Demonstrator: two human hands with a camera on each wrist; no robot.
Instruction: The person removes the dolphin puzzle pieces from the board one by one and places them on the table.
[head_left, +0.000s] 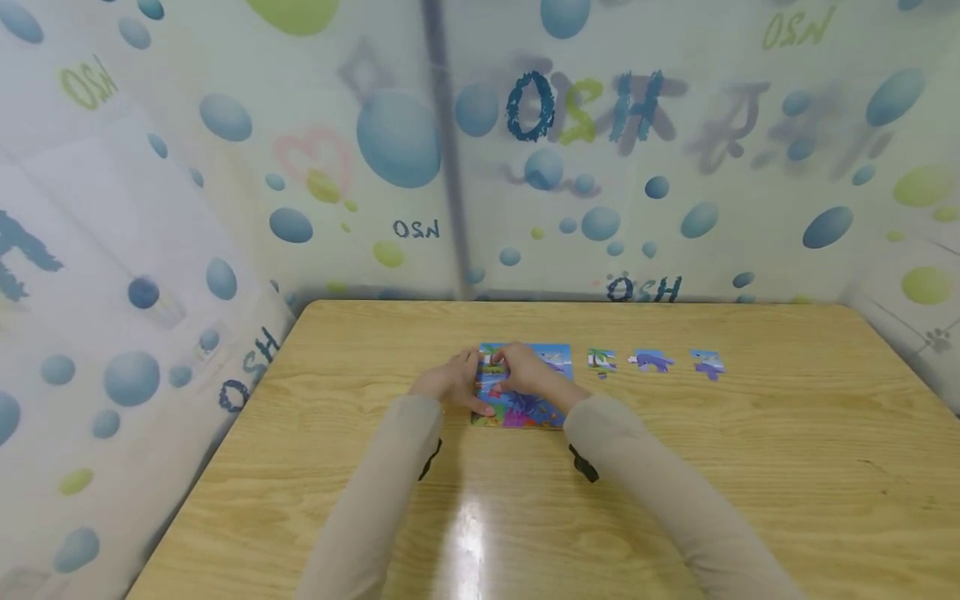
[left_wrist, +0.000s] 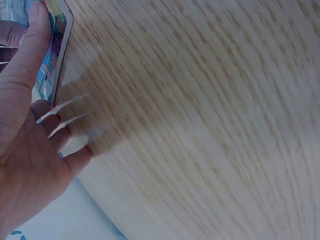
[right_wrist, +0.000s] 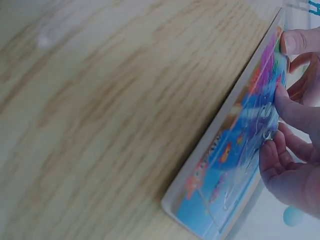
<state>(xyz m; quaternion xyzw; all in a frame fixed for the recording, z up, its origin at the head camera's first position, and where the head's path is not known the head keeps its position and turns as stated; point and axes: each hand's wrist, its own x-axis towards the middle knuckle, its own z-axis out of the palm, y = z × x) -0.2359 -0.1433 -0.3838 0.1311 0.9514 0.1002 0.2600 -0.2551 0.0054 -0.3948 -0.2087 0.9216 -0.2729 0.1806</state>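
A jigsaw puzzle board (head_left: 525,408) with a bright sea picture lies flat on the table. My left hand (head_left: 453,382) grips its left edge, the thumb (left_wrist: 31,55) on the picture and the other fingers down along the side. Over the upper left part of the picture, my right hand (head_left: 528,372) has its thumb and forefinger bent toward each other around a puzzle piece (head_left: 491,367) with a palm scene. Whether that piece lies fully flat is hidden. In the right wrist view the board (right_wrist: 225,150) runs diagonally beneath both hands.
To the right of the board lie three loose pieces in a row: a palm tree piece (head_left: 602,359), a purple dolphin piece (head_left: 652,361) and another dolphin piece (head_left: 707,363). The wooden table (head_left: 750,467) meets a patterned wall (head_left: 675,167) at its back.
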